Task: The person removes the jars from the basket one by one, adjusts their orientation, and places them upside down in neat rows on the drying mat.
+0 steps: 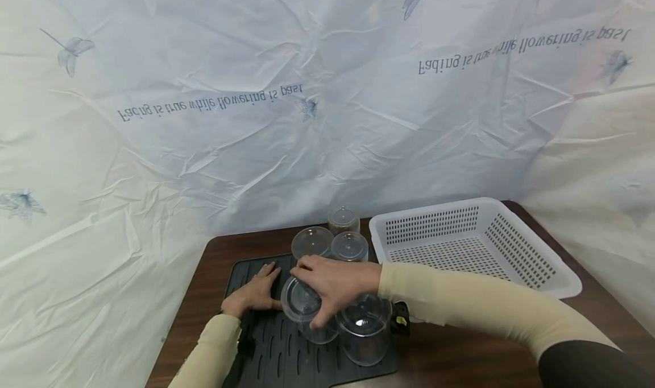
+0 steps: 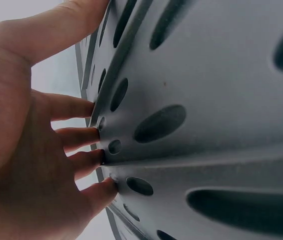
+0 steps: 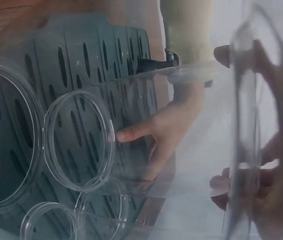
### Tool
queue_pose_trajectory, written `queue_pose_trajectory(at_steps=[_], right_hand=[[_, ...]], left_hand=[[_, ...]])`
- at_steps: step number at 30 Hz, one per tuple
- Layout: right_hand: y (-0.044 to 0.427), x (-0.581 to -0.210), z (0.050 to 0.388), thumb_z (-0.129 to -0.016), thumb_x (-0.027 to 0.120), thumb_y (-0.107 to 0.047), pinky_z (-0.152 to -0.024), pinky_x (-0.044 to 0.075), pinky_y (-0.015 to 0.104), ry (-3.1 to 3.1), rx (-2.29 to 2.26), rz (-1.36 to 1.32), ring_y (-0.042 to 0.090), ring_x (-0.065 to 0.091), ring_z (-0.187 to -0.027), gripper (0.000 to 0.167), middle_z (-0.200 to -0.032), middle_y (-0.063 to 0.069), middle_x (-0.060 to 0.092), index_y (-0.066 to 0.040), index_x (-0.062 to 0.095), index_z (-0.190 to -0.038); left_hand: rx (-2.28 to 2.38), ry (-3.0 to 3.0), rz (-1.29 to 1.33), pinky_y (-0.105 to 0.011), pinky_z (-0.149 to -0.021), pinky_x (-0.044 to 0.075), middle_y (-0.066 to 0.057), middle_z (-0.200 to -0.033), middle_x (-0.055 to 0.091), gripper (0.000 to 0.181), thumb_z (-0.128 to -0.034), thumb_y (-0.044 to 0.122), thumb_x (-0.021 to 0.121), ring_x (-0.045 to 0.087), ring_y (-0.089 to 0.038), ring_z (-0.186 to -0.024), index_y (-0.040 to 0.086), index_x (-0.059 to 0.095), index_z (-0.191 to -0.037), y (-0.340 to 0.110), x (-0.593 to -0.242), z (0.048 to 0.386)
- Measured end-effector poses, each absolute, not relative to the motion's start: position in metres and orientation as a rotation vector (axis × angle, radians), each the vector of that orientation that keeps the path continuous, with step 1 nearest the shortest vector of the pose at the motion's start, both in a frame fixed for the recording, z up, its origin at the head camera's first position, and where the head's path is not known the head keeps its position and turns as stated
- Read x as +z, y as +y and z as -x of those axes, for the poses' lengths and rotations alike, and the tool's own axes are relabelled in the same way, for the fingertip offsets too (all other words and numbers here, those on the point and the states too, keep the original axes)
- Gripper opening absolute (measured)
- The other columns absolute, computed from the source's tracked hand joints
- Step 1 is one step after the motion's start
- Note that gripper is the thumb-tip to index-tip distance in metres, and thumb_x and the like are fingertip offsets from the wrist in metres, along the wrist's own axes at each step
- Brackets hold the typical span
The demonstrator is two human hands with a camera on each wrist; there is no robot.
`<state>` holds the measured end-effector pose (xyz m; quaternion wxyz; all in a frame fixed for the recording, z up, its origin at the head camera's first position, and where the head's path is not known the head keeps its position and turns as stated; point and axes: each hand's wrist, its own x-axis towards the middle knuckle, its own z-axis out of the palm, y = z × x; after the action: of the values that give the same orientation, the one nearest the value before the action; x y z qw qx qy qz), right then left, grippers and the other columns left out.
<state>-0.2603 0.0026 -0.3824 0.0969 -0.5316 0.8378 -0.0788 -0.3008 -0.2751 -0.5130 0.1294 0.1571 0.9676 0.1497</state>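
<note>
My right hand (image 1: 335, 283) spans the wide top of a clear container (image 1: 321, 335), with fingers on its far side and the thumb on its near side. The right wrist view shows fingers (image 3: 221, 185) around the clear rim. The container stands on the dark ribbed drying mat (image 1: 278, 348). My left hand (image 1: 256, 291) rests on the mat to the left, fingers spread, its thumb close to the container. In the left wrist view, the fingertips of the left hand (image 2: 31, 125) touch the slotted mat (image 2: 206, 100). A larger clear container (image 1: 364, 342) stands just right of the held one.
Behind my right hand stand more clear containers: a wide-topped one (image 1: 312, 242), a narrower one (image 1: 350, 244) and one at the back (image 1: 344, 216). A white perforated basket (image 1: 555, 263) sits on the brown table (image 1: 460, 354) at right. White printed sheeting (image 1: 332, 149) hangs behind.
</note>
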Motion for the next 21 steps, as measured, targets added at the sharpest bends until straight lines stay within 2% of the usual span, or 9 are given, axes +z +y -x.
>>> queue_pose_trajectory(at_steps=[8,21], right_hand=[[0.002,-0.379,0.258,-0.081,0.072,-0.056,-0.11,0.04,0.03,2.477,-0.236,1.556,0.023,0.034,-0.141,0.1,-0.153,0.011,0.031,-0.008,0.024,-0.155],[0.003,-0.37,0.255,-0.082,0.074,-0.052,-0.108,0.042,0.034,2.519,-0.275,1.573,0.023,0.033,-0.142,0.093,-0.155,0.009,0.031,-0.012,0.03,-0.154]], left_hand=[[0.443,2.808,-0.463,-0.062,-0.114,0.024,-0.025,-0.158,0.021,0.103,-0.0747,0.051,0.081,0.017,-0.045,-0.146,-0.001,0.033,-0.15,-0.276,-0.513,0.301],[0.416,2.797,-0.424,-0.062,-0.111,0.028,-0.022,-0.16,0.018,0.108,-0.0717,0.057,0.08,0.016,-0.044,-0.147,0.002,0.032,-0.152,-0.277,-0.515,0.302]])
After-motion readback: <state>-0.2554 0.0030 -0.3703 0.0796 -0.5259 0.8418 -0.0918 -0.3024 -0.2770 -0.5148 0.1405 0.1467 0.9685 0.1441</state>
